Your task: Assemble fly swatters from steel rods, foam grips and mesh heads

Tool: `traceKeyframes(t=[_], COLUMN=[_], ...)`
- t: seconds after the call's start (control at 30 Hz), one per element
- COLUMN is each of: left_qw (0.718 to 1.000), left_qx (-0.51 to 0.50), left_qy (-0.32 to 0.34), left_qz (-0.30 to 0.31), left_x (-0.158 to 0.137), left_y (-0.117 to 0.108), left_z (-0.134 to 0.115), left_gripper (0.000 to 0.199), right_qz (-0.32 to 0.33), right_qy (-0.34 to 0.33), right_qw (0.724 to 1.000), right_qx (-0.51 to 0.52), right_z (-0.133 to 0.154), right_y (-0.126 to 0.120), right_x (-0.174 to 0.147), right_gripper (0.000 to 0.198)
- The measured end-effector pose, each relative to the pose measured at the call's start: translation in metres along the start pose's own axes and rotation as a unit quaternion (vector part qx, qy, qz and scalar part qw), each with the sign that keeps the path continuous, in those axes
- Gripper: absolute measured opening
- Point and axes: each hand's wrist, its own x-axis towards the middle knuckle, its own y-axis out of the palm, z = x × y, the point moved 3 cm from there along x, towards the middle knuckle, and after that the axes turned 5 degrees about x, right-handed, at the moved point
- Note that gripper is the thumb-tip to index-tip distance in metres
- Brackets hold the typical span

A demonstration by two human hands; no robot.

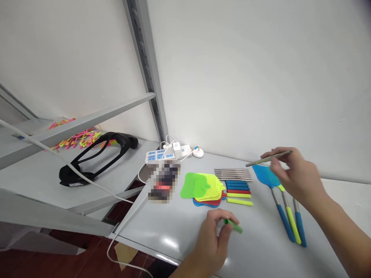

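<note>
My left hand [213,237] pinches a short green handle sleeve [233,226] above the front of the grey table. My right hand [295,172] grips a thin metal rod [268,158], held up slantwise over the back of the table. Between the hands lie a row of metal rods [233,174] and, below them, blue, red and yellow handle sleeves [237,187]. Left of these are stacked fly swatter heads, with a green swatter head [194,185] on top of yellow, red and blue ones. Under my right forearm lie assembled fly swatters [285,216] with blue and yellow handles, partly hidden.
A white power strip [160,154] with plugs and cables stands against the wall, beside a round white object [198,153]. A blurred-out item [164,182] lies at the table's left. Black headgear [98,158] and colourful small pieces [81,139] sit on the left shelf; a white cable crosses there.
</note>
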Motion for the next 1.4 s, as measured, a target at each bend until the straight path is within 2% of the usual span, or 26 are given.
traceKeyframes(t=[0.07, 0.17, 0.23, 0.27, 0.33, 0.47, 0.67, 0.83, 1.03, 1.27, 1.33, 1.4], left_qw=[0.998, 0.988, 0.981, 0.981, 0.986, 0.975, 0.962, 0.936, 0.936, 0.947, 0.95, 0.955], left_qx=[-0.047, -0.07, -0.064, -0.044, 0.031, 0.164, 0.217, 0.266, 0.249, 0.236, 0.235, 0.23], left_qy=[-0.047, -0.137, -0.181, -0.182, -0.138, -0.031, 0.07, 0.125, 0.144, 0.13, 0.121, 0.108], left_qz=[-0.012, 0.004, 0.032, 0.05, 0.088, 0.143, 0.149, 0.195, 0.202, 0.175, 0.165, 0.155], left_x=[-0.013, -0.028, -0.036, -0.04, -0.046, -0.058, -0.076, -0.085, -0.081, -0.056, -0.043, -0.031], left_y=[-0.002, -0.006, -0.01, -0.012, -0.018, -0.028, -0.035, -0.03, -0.008, 0.018, 0.023, 0.029], left_z=[-0.002, -0.012, -0.024, -0.032, -0.049, -0.078, -0.101, -0.11, -0.1, -0.069, -0.058, -0.048], left_gripper=[0.018, 0.031, 0.038, 0.04, 0.038, 0.029, 0.027, 0.028, 0.031, 0.032, 0.03, 0.027], right_qz=[-0.099, -0.148, -0.146, -0.136, -0.106, -0.05, -0.038, -0.034, -0.037, -0.078, -0.068, -0.028], right_qy=[0.04, 0.078, 0.084, 0.084, 0.08, 0.055, 0.029, 0.04, 0.054, 0.095, 0.102, 0.1], right_qw=[0.989, 0.941, 0.91, 0.9, 0.891, 0.894, 0.89, 0.899, 0.893, 0.921, 0.93, 0.933], right_qx=[0.105, 0.294, 0.378, 0.405, 0.434, 0.442, 0.454, 0.435, 0.445, 0.369, 0.347, 0.345], right_z=[0.022, 0.054, 0.07, 0.076, 0.088, 0.111, 0.135, 0.13, 0.114, 0.091, 0.086, 0.084], right_y=[-0.03, -0.051, -0.053, -0.053, -0.05, -0.045, -0.057, -0.076, -0.082, -0.075, -0.068, -0.057], right_x=[-0.027, -0.067, -0.092, -0.103, -0.124, -0.153, -0.179, -0.2, -0.208, -0.189, -0.181, -0.173], right_gripper=[0.013, 0.009, 0.008, 0.008, 0.009, 0.008, 0.006, 0.006, 0.007, 0.013, 0.014, 0.013])
